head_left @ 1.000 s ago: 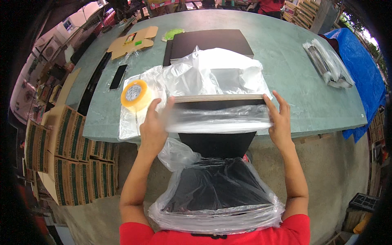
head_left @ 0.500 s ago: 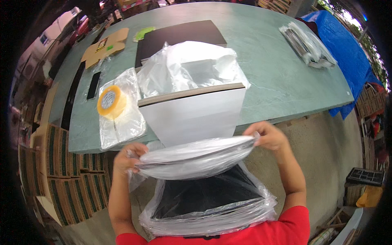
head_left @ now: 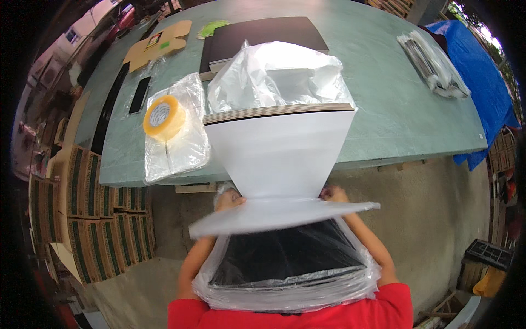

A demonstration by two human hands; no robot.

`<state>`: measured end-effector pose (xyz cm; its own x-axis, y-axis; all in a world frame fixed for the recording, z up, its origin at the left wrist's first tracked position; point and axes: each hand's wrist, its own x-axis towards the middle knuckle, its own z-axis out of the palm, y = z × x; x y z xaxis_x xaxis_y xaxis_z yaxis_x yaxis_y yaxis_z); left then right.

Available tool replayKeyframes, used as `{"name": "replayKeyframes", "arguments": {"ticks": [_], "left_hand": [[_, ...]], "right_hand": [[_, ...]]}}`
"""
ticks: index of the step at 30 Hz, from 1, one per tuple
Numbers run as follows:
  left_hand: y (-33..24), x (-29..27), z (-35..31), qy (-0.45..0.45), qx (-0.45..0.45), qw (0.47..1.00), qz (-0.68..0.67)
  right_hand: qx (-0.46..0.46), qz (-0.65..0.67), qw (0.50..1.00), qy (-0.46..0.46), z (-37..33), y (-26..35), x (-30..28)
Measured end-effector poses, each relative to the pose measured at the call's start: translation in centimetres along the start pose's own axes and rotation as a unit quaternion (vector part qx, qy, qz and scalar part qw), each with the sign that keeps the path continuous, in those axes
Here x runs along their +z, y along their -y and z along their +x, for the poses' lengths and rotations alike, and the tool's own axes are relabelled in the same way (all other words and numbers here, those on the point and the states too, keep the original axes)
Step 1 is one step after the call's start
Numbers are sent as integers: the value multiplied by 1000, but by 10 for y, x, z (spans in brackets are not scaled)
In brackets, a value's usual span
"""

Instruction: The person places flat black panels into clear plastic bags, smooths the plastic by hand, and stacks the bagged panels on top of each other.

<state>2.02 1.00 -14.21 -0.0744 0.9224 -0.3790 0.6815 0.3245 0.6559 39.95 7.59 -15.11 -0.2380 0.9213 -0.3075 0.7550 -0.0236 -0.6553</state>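
A flat panel in a clear plastic sleeve is held crosswise before me, seen nearly edge-on and blurred. My left hand is at its far side, fingers bent, with a bit of loose clear plastic at them. Opposite it, my right hand is closed and blurred, what it grips hidden. Close to my body lies a stack of black panels in clear plastic. Just beyond the hands, a white board slants down from the table, at the front of a thick stack of boards.
On the green table are a roll of yellowish tape on flat plastic bags, a black phone-like slab, crumpled white plastic, dark boards and wrapped pieces. Cartons stand at left; a blue tarp hangs right.
Both hands have moved inward and forward, from the ends of the wrapped panel to its far side. The panel has turned and tilted. The whole view has shifted slightly.
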Motion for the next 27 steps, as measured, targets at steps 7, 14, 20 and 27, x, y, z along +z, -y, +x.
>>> {"name": "replayKeyframes", "arguments": {"ticks": [7,14,20,27], "left_hand": [[-197,-171,-113,369,324,864,-116],[-95,-2,-55,240,126,961,59],[-197,-32,-28,139,259,942,-165],[-236,-90,-41,80,271,893,-349]], "right_hand": [[-320,417,691,496,-71,165,-152],[-201,70,888,408,-30,88,-19],[-175,101,912,358,-14,175,-44],[-172,399,875,215,-30,233,-105]]}}
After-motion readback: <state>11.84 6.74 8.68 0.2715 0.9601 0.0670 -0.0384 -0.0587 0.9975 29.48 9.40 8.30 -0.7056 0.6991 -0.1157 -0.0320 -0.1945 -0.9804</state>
